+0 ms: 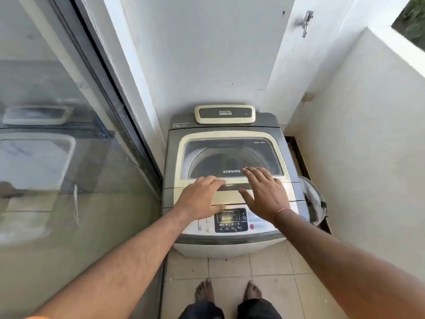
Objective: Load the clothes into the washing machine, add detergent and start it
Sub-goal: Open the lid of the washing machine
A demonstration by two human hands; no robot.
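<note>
Closed washing machine lid point(230, 143), both hands' fingers point(213, 180) at its front edge

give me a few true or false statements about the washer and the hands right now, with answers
1. The washing machine lid is down. True.
2. The left hand grips a detergent bottle. False: it holds nothing; it lies at the front edge of the lid with fingers fairly straight.
3. The right hand is spread open over the lid's front edge. True.
4. A pile of clothes lies on top of the lid. False: only the two hands are on it.
5. The control panel sits nearer the person than the lid window. True.
6. A tap is on the wall above and to the right of the machine. True.
</note>
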